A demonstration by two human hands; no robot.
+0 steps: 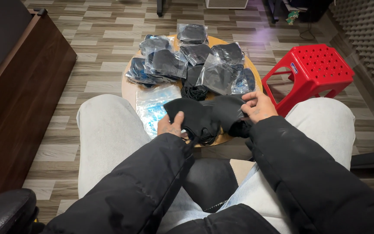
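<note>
The person sits with both knees up to a small round wooden counter (pixel 128 92) and holds a bundle of loose black face masks (pixel 204 116) just over its near edge. The left hand (pixel 170 125) has its grip closed on the left end of the bundle, the thumb lying on top of the cloth and the fingers hidden under it. The right hand (pixel 258 106) has its grip clamped on the right end, the fingertips pinching the upper mask near its edge. Held like this, from two ends, the soft masks stay together and flat, and I judge that the upper piece can be felt apart from the others.

Behind the hands, the counter carries a heap of black masks sealed in clear plastic bags (pixel 182 60), lying over each other without order. An empty clear bag with blue print (pixel 152 104) lies flat at the near left part of the counter, just beside the left hand. A tangle of black ear loops (pixel 194 91) rests between the heap and the held bundle. A red plastic stool (pixel 314 71) stands on the wooden floor to the right, near the right knee.
</note>
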